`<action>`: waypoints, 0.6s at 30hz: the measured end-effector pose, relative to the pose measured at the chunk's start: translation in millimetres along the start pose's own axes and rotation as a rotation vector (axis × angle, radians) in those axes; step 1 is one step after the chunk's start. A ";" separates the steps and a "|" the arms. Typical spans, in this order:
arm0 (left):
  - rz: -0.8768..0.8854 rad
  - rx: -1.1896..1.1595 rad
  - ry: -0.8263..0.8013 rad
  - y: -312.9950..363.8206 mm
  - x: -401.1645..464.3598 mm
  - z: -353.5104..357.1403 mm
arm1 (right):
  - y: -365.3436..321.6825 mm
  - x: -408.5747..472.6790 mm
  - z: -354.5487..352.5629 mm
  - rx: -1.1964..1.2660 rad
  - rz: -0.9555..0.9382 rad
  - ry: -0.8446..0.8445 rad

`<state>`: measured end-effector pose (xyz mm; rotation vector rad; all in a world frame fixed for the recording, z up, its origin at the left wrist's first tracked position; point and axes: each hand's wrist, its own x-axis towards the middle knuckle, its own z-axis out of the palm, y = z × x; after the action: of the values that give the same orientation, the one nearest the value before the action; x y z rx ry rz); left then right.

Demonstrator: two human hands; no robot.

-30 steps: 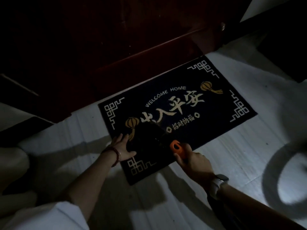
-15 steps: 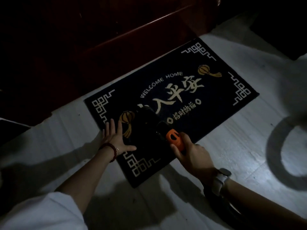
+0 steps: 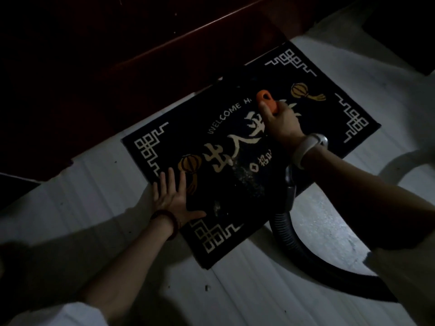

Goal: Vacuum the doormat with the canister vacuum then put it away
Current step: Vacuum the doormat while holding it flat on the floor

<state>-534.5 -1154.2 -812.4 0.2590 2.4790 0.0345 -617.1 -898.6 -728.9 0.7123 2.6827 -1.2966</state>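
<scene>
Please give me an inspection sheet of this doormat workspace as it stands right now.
Surface: pale floor, dimly lit, small specks near the mat.
Job's things: dark doormat lying flat with pale debris near its middle; orange vacuum handle above the mat; canister not in view.
Clutter: nothing seen beyond a small crumb on the floor.
Grippers: left hand pressed flat on the mat's near edge; right hand grips the handle.
Cables: ribbed black hose curving off to the right.
Surroundings: dark red wooden door behind the mat.
</scene>
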 end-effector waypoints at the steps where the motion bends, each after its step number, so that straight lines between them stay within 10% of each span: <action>1: -0.001 0.007 0.008 -0.5 0.4 1.2 | -4.4 6.4 5.7 -0.014 -0.019 0.001; 12: -0.009 -0.066 0.030 -2.3 4.0 5.0 | 0.4 -79.6 63.7 -0.282 -0.265 -0.511; 18: 0.021 -0.081 0.037 -6.8 2.7 7.3 | 7.4 -8.1 -1.6 -0.307 -0.040 -0.138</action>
<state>-533.3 -1160.7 -820.4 0.2521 2.5048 0.1494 -606.4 -896.4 -731.1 0.5152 2.7060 -0.8737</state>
